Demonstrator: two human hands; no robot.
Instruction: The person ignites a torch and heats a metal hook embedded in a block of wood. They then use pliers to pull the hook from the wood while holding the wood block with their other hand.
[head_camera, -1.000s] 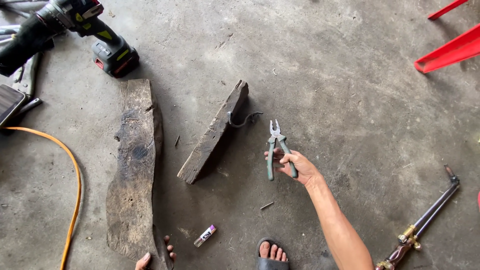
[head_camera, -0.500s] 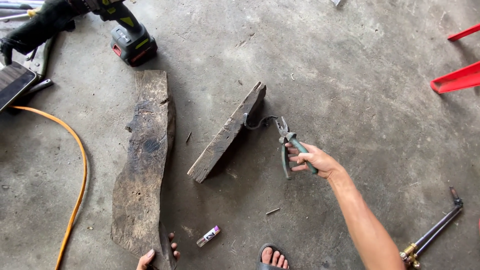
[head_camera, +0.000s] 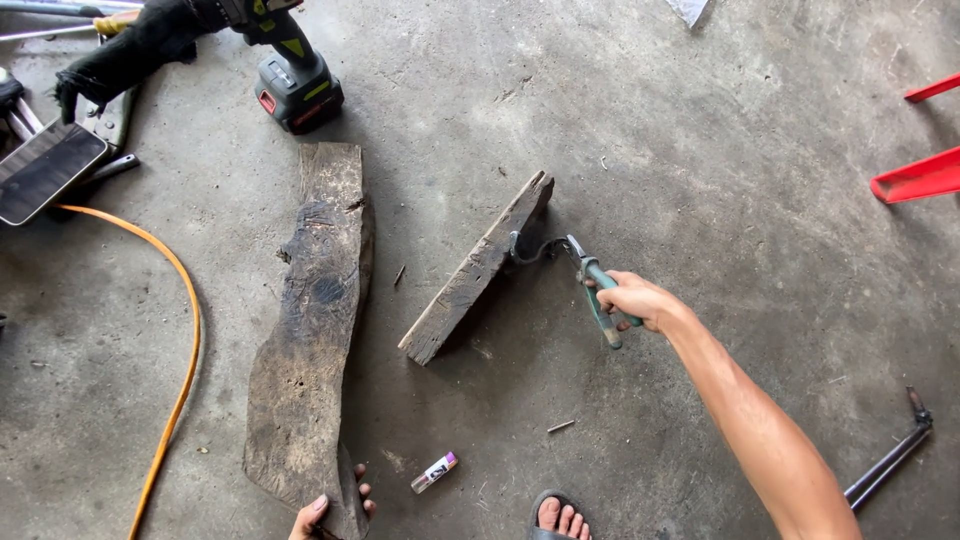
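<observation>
My right hand (head_camera: 636, 300) grips green-handled pliers (head_camera: 597, 291) whose jaws sit on a bent piece of wire (head_camera: 532, 250). The wire sticks out of the side of a narrow weathered plank (head_camera: 478, 268) lying diagonally on the concrete floor. My left hand (head_camera: 330, 507) shows only its fingertips at the bottom edge, resting on the near end of a large dark slab of old wood (head_camera: 312, 330).
A cordless drill (head_camera: 290, 75) and a black glove (head_camera: 130, 55) lie at the top left, beside a dark phone-like screen (head_camera: 45, 170). An orange hose (head_camera: 175, 350) curves down the left. A small lighter (head_camera: 435, 472), my sandalled foot (head_camera: 558, 518), a metal torch (head_camera: 890, 455) and red stool legs (head_camera: 920, 175) lie around.
My right hand picked the pliers up off the floor and moved them left until the jaws reached the wire on the plank. The camera view shifted, so everything sits lower and further right.
</observation>
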